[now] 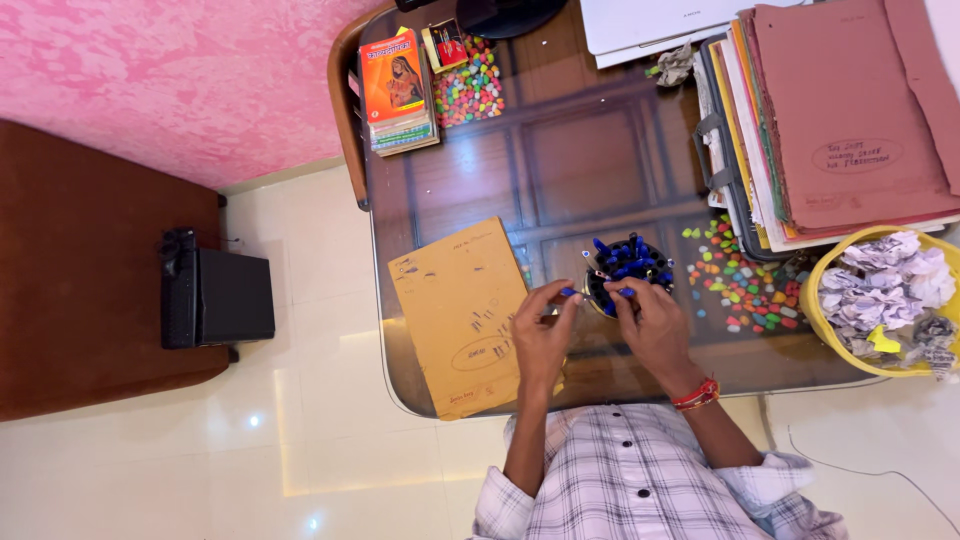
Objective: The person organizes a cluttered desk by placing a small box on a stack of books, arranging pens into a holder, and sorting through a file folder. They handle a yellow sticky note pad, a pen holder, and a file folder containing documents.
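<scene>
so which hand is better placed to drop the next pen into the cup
Right, probably. The right hand rests against the pen cup with a blue pen at its fingertips; the left hand sits farther off.

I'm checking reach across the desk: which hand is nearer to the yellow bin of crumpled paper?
Right. The right hand is at the pen holder, on the side toward the yellow bin; the left hand is farther, over the brown envelope.

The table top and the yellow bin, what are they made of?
The dark brown table top looks like wood panels under a sheet of glass: light glints off it and its edge looks clear. The round yellow bin seems to be smooth plastic, judging by its thin, even rim. The crumpled grey-white scraps inside look like paper.
</scene>
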